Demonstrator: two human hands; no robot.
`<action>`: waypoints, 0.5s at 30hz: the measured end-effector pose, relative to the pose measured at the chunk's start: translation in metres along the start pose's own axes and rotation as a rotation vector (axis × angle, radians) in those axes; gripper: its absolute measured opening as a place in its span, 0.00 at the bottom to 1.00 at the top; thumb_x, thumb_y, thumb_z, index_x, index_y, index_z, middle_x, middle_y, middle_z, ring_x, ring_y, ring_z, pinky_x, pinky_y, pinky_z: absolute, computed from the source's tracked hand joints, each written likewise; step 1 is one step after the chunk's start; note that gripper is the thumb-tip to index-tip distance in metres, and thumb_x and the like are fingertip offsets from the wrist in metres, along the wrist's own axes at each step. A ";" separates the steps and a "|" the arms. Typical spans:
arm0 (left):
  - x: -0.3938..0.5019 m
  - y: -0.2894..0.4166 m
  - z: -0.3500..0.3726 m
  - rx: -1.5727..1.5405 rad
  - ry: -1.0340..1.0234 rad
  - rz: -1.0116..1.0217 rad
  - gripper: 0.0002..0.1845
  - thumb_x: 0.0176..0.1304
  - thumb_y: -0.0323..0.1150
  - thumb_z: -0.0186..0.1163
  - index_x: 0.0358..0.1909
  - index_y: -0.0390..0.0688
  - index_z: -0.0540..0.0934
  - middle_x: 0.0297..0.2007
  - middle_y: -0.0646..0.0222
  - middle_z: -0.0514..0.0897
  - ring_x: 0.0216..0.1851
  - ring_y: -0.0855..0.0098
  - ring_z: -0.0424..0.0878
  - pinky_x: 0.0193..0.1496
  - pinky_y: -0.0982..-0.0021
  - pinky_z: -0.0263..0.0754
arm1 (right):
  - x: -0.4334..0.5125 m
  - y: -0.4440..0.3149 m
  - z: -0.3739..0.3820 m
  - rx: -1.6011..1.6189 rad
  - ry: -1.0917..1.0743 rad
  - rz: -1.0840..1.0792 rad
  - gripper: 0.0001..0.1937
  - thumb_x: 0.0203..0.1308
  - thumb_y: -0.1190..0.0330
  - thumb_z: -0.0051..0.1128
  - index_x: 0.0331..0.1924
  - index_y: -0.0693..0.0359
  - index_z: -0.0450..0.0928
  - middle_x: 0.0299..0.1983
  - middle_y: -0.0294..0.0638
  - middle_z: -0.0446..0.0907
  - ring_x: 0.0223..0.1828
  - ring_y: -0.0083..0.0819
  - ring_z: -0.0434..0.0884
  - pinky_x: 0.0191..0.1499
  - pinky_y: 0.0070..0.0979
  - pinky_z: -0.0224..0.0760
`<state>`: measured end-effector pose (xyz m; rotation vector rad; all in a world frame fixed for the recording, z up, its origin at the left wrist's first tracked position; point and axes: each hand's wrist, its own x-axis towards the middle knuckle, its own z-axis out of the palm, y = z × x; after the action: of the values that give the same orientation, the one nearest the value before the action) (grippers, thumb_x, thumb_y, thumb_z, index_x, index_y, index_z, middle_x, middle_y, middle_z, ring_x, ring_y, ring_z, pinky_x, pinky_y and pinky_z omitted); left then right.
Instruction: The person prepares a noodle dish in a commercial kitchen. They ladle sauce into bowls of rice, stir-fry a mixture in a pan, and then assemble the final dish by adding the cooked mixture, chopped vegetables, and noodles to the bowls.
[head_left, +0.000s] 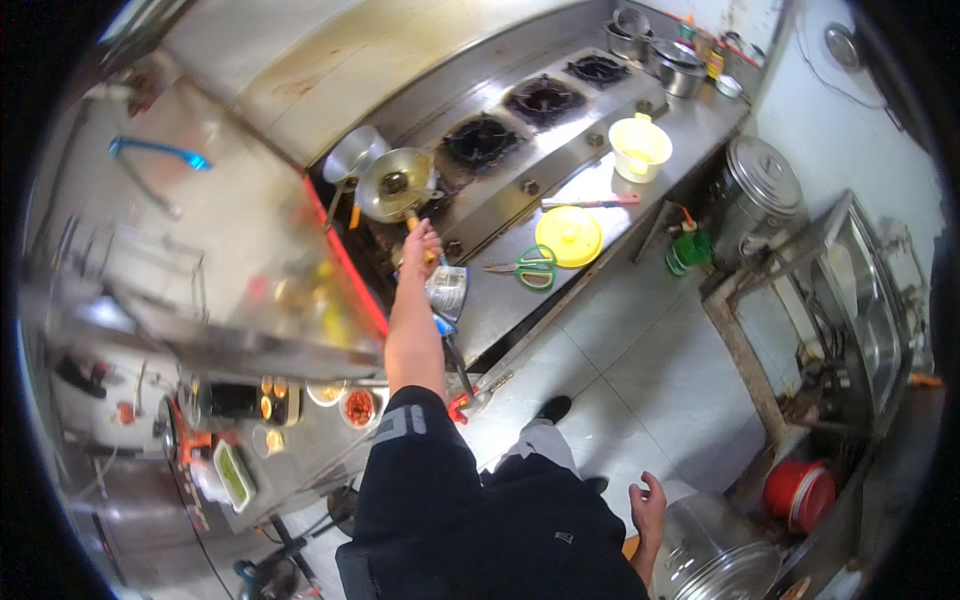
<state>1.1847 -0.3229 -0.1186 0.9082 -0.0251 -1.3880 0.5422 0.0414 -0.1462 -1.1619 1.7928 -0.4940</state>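
My left hand (422, 244) grips the wooden handle of a metal wok (375, 196) at the left end of the stove. A dark round patch shows in the wok's bottom; I cannot tell what it is. A deeper metal pan (352, 150) stands just behind the wok. Beneath my left forearm lies a printed plastic packet (450, 291), partly hidden. Green-handled scissors (534, 268) rest beside a round yellow lid (576, 234). My right hand (649, 508) hangs low at my side, bare, its fingers loosely bent and the thumb apart.
Several gas burners (480, 141) line the stove. On its front ledge are a cleaver-like tool (589, 201) and a yellow tub (639, 154). Large lidded pots (765, 176) and a red bucket (799, 491) stand at right. A side counter (300, 469) holds chopped red chilli (358, 409).
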 end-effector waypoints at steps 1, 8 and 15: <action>0.004 0.004 -0.006 0.006 -0.033 0.003 0.14 0.73 0.41 0.60 0.28 0.52 0.70 0.16 0.85 0.62 0.14 0.86 0.60 0.16 0.81 0.57 | -0.003 -0.001 0.002 0.002 0.006 0.015 0.26 0.61 0.64 0.64 0.61 0.68 0.77 0.56 0.53 0.82 0.46 0.39 0.86 0.49 0.33 0.80; 0.030 0.016 0.016 0.714 -0.081 0.033 0.31 0.74 0.56 0.38 0.71 0.52 0.68 0.72 0.67 0.69 0.52 0.66 0.78 0.46 0.52 0.82 | 0.003 -0.015 0.006 -0.165 -0.007 0.011 0.19 0.66 0.59 0.54 0.52 0.63 0.80 0.50 0.53 0.81 0.54 0.52 0.80 0.58 0.44 0.74; 0.066 -0.210 0.131 0.981 -0.071 0.031 0.30 0.75 0.53 0.41 0.72 0.50 0.68 0.73 0.65 0.67 0.59 0.65 0.73 0.54 0.54 0.75 | -0.002 0.005 -0.007 -0.042 0.217 0.151 0.21 0.64 0.62 0.55 0.57 0.66 0.75 0.54 0.55 0.80 0.59 0.53 0.78 0.60 0.45 0.72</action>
<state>0.9604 -0.4295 -0.1794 1.6414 -0.8278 -1.3635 0.5336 0.0446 -0.1454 -1.0228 2.0685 -0.5109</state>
